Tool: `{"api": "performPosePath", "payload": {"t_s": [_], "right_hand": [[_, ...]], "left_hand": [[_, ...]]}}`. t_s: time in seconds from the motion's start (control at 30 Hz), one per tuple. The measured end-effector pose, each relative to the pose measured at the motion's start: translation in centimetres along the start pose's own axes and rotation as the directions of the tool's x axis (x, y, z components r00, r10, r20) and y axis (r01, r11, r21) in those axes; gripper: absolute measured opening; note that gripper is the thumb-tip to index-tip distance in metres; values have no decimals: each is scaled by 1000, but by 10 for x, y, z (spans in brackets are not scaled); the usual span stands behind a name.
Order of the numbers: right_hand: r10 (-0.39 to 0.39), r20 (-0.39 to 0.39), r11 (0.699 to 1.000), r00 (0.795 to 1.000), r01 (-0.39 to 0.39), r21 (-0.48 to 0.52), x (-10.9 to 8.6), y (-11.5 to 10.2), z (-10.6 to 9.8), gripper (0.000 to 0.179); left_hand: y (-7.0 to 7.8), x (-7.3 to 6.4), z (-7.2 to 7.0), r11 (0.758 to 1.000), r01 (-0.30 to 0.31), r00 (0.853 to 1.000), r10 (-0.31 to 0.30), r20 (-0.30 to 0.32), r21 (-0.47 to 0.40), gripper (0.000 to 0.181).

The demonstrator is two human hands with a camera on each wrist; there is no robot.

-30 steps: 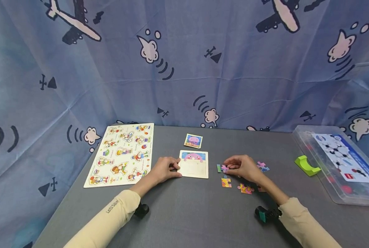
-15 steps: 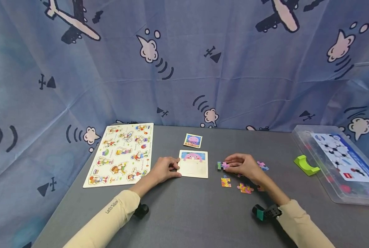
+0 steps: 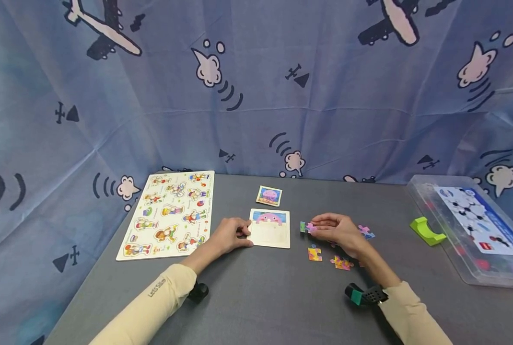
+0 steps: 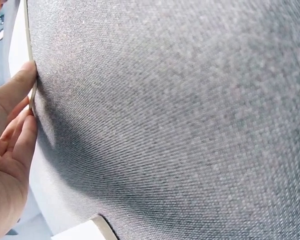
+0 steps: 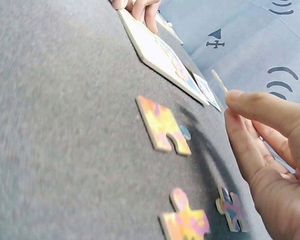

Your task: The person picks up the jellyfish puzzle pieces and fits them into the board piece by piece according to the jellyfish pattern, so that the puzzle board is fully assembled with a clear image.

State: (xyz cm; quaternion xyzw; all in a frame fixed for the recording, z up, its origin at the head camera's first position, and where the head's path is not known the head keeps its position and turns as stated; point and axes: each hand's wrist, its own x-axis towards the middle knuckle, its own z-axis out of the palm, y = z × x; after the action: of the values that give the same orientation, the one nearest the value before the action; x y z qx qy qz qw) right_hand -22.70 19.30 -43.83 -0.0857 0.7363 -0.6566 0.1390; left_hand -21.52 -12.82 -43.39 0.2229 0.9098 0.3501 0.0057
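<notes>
My left hand (image 3: 232, 236) holds the left edge of a square wooden puzzle tray (image 3: 268, 238), thumb at its near corner. Along the tray's top lie joined pieces showing a pink creature's head on blue. My right hand (image 3: 336, 232) pinches a pink and green jigsaw piece (image 3: 307, 227) between thumb and fingers. In the right wrist view that piece (image 5: 218, 81) is edge-on, raised off the table. Near this hand lie a yellow-orange piece (image 3: 314, 254), another yellow and pink one (image 3: 341, 262) and a pink and blue one (image 3: 366, 232). More pieces are partly hidden under the hand.
Behind the tray lies a small picture card (image 3: 269, 196). A large board of cartoon figures (image 3: 170, 211) is at left. On the right stand a clear plastic case (image 3: 468, 268) and a light-green curved block (image 3: 427, 231). A patterned curtain (image 3: 256, 96) backs the table.
My right hand has lifted the jigsaw piece slightly and tilted it, and the right forearm has swung a little leftward. My left hand and the tray stay where they were.
</notes>
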Motion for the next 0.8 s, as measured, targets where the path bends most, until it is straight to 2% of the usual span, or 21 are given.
{"api": "performPosePath", "payload": {"t_s": [0.33,0.8], "right_hand": [[-28,2,998,1000,28,62,4,-2,11,45],[-47,8,995,999,46,86,20,-2,33,43]], "left_hand": [[1,-1,0,1000,-6,1000,6,-2,-9,16],[2,-1,1,1000,20,1000,-20,10,-14,15]]}}
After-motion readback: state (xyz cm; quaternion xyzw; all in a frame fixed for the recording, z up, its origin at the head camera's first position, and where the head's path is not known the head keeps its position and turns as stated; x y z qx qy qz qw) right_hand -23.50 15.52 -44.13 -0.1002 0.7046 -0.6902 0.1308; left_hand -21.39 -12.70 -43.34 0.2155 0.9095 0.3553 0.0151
